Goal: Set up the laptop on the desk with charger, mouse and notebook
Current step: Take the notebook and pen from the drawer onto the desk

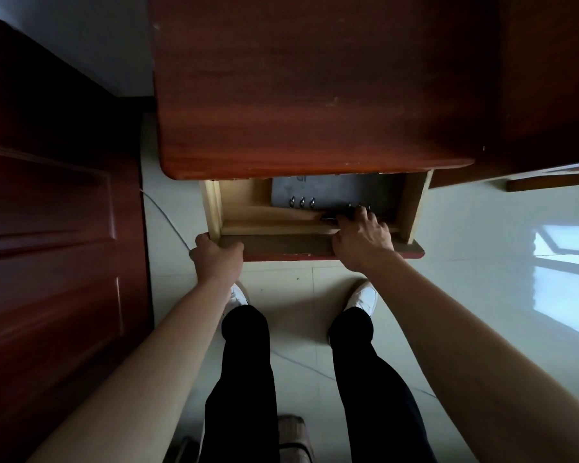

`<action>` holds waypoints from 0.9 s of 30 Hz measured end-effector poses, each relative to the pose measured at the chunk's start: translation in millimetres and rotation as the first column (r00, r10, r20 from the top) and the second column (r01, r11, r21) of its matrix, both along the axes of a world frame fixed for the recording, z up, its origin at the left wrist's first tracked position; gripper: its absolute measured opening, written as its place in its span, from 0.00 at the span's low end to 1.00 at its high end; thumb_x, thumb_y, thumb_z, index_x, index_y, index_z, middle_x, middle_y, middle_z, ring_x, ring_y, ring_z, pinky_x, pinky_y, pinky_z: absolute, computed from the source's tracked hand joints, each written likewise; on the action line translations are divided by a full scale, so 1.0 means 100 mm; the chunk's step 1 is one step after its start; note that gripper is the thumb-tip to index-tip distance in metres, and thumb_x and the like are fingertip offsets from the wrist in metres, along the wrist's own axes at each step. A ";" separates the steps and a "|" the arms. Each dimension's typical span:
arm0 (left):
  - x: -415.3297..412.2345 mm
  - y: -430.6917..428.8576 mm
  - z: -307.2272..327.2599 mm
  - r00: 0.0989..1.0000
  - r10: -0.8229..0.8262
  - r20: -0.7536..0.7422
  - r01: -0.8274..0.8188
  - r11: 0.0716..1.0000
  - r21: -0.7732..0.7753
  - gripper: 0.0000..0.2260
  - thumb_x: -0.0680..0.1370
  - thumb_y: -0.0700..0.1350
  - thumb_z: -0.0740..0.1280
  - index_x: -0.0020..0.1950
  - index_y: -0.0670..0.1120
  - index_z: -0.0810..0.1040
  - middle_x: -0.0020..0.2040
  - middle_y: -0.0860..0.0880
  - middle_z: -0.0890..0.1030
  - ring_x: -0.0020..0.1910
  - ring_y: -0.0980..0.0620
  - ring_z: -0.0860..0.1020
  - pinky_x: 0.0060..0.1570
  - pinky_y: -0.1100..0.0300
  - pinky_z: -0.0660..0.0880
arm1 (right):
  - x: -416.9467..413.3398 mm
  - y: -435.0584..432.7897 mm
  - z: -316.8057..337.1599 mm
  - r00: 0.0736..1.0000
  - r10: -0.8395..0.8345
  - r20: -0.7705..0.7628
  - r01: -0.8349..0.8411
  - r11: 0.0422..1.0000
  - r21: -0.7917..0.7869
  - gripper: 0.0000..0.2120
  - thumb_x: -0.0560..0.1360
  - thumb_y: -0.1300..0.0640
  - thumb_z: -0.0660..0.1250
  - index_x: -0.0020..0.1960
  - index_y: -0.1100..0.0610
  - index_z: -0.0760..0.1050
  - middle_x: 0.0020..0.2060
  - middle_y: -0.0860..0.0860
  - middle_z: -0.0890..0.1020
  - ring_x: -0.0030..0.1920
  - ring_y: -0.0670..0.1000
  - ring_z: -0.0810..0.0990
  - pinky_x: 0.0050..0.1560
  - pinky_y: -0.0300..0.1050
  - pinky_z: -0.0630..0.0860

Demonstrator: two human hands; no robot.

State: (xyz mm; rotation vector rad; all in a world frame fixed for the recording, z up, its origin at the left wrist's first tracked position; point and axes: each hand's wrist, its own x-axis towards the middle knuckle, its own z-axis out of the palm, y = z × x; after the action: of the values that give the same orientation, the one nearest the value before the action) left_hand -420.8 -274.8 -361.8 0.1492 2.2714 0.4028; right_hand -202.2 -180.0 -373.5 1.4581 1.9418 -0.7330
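Below the reddish surface (pixel 315 95), my left hand (pixel 216 257) grips the open drawer (pixel 281 246); my right hand (pixel 361 238) grips the grey notebook (pixel 331 192), lying crosswise, rings toward me.

left hand (pixel 218 253): curled round drawer front (pixel 281 246) | right hand (pixel 361 238): fingers bent, grasp unclear | both arms outstretched

A red-brown desk (pixel 315 95) stands on pale floor tiles (pixel 465 295); its open drawer (pixel 213 208) holds what may be a grey ring-bound notebook (pixel 331 192).
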 end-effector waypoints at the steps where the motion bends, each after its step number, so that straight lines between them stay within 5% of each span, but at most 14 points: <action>1: 0.02 0.02 0.02 0.998 -0.040 -0.053 0.038 0.999 -0.039 0.23 0.73 0.44 0.69 0.67 0.41 0.69 0.65 0.40 0.70 0.54 0.41 0.74 0.47 0.50 0.72 | 0.00 0.01 0.00 1.000 0.003 -0.003 -0.003 1.000 0.003 0.23 0.81 0.47 0.58 0.74 0.50 0.66 0.71 0.59 0.66 0.69 0.61 0.68 0.67 0.59 0.69; 5: 0.22 0.06 0.13 0.900 -0.303 -0.312 0.293 0.953 -0.078 0.30 0.72 0.48 0.71 0.70 0.40 0.65 0.73 0.38 0.63 0.72 0.37 0.61 0.66 0.38 0.62 | -0.04 0.06 -0.01 1.000 0.012 0.017 -0.013 0.998 0.066 0.22 0.80 0.44 0.60 0.71 0.52 0.70 0.66 0.59 0.72 0.65 0.60 0.72 0.63 0.55 0.71; 10: 0.39 0.04 0.20 0.710 -0.465 -0.530 0.608 0.784 0.126 0.29 0.72 0.46 0.69 0.72 0.42 0.67 0.72 0.38 0.65 0.70 0.40 0.64 0.66 0.44 0.62 | -0.10 0.08 -0.01 1.000 -0.003 0.014 0.001 0.995 0.101 0.25 0.79 0.40 0.62 0.68 0.54 0.71 0.63 0.60 0.73 0.63 0.60 0.74 0.59 0.54 0.73; 13: 0.40 0.15 0.12 0.762 -0.562 -0.322 0.643 0.715 0.275 0.25 0.76 0.45 0.68 0.72 0.44 0.68 0.65 0.43 0.72 0.63 0.46 0.71 0.59 0.52 0.70 | -0.05 0.04 -0.03 1.000 -0.009 -0.025 0.012 0.994 0.110 0.22 0.80 0.41 0.61 0.67 0.54 0.72 0.63 0.58 0.74 0.63 0.59 0.74 0.58 0.53 0.74; 18: 0.36 0.58 -0.10 0.918 -0.380 0.110 0.352 0.912 0.208 0.28 0.79 0.53 0.66 0.77 0.49 0.61 0.75 0.47 0.67 0.71 0.47 0.67 0.66 0.56 0.64 | -0.01 0.04 -0.02 0.999 -0.001 -0.036 0.003 0.997 0.078 0.21 0.82 0.43 0.59 0.70 0.52 0.71 0.66 0.56 0.74 0.66 0.59 0.73 0.60 0.54 0.73; 23: 0.30 0.81 -0.25 0.934 -0.206 0.291 0.162 0.972 0.170 0.26 0.80 0.59 0.62 0.76 0.52 0.65 0.75 0.49 0.68 0.71 0.47 0.68 0.63 0.57 0.60 | -0.05 0.06 -0.01 0.998 0.047 0.037 -0.048 0.998 0.035 0.20 0.81 0.49 0.60 0.72 0.53 0.71 0.71 0.57 0.68 0.72 0.60 0.67 0.67 0.56 0.69; 27: 0.29 0.87 -0.28 0.914 -0.112 0.389 0.042 0.982 0.185 0.15 0.78 0.59 0.63 0.62 0.55 0.76 0.64 0.49 0.77 0.62 0.47 0.76 0.67 0.46 0.70 | -0.09 0.07 0.02 0.999 -0.005 0.049 0.004 1.000 0.018 0.22 0.81 0.47 0.60 0.72 0.54 0.70 0.70 0.59 0.67 0.70 0.60 0.67 0.66 0.55 0.70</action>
State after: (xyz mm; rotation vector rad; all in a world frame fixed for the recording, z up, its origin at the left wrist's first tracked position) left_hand -391.9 -188.1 -389.8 0.2239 1.8217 0.5368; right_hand -211.7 -172.7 -371.8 1.4780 1.9136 -0.6768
